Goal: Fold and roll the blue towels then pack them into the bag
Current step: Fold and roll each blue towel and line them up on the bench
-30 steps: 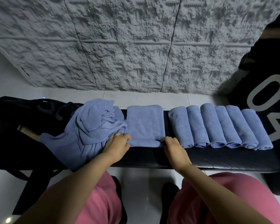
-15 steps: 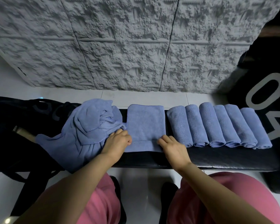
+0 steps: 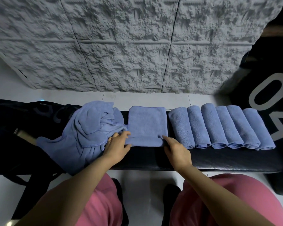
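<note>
The folded blue towel lies flat on the black surface; the left hand and right hand each pinch a near corner of its rolled-up near edge

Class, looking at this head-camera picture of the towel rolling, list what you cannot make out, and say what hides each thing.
1. Inside of the black bag: too dark, partly covered by the loose towel pile.
2. How many towels the pile holds: bunched together.
3. Fingertips of the left hand and right hand: tucked at the folded towel edge.
4. Bench right end: hidden in shadow.
</note>
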{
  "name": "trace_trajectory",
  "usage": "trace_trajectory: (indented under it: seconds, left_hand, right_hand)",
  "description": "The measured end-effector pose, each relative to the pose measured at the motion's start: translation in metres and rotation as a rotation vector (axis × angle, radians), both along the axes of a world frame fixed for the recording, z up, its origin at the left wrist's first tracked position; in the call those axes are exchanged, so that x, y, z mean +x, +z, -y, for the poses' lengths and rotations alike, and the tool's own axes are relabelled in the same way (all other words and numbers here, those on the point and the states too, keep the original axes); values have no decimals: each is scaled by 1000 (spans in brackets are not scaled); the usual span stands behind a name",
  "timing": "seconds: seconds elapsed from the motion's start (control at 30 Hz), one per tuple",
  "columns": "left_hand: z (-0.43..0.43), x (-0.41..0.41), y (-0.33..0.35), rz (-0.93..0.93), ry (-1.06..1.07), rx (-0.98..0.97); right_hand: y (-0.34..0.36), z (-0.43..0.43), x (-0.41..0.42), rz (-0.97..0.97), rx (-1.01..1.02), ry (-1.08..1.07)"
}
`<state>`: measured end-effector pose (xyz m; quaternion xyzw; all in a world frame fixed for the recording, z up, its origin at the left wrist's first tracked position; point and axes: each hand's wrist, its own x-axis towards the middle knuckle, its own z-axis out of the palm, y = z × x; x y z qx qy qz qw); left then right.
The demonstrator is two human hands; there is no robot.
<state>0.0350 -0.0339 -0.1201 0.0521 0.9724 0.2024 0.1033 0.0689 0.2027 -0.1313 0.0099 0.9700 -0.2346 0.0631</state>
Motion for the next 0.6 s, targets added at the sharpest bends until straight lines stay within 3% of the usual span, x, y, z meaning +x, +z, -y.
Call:
trace_trajectory:
  seconds: [0.23, 0.37, 0.6]
  left_hand:
    - [-3, -5, -3, 80, 72, -27]
    - [-6, -3, 2, 58, 6, -100]
    - [-3, -6, -7, -280, -174, -25]
  right_hand:
    - [7, 3, -4, 68, -81, -123]
    - [11, 5, -4, 77, 22, -85]
    - [11, 4, 0, -194, 279, 132]
